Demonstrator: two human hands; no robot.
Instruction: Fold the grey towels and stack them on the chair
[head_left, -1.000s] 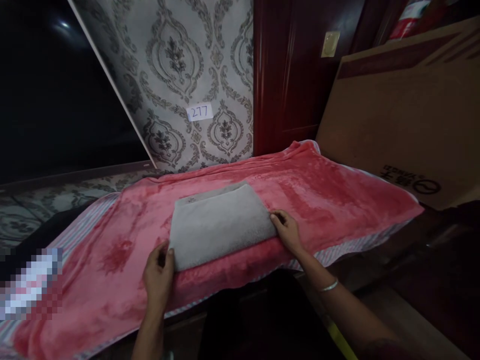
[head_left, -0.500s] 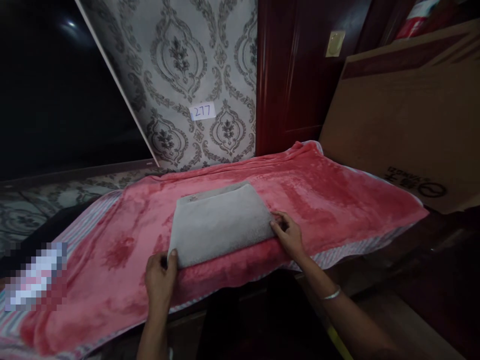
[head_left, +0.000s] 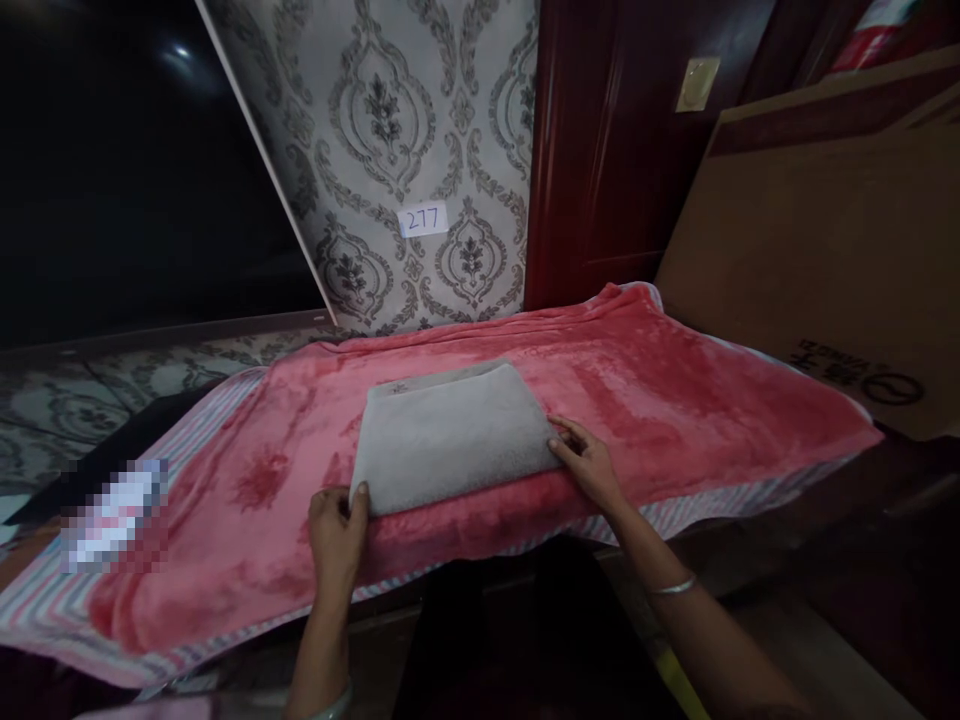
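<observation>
The left hand [head_left: 337,545] pinches the near corner of a folded grey towel [head_left: 450,445]; the right hand [head_left: 589,465], fingers spread, presses its side edge; soft and light, it lies between them on a pink blanket [head_left: 697,410], easiest held by its edges.

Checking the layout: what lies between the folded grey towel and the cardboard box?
In the head view, a pink fleece blanket lies between the towel and the box.
</observation>
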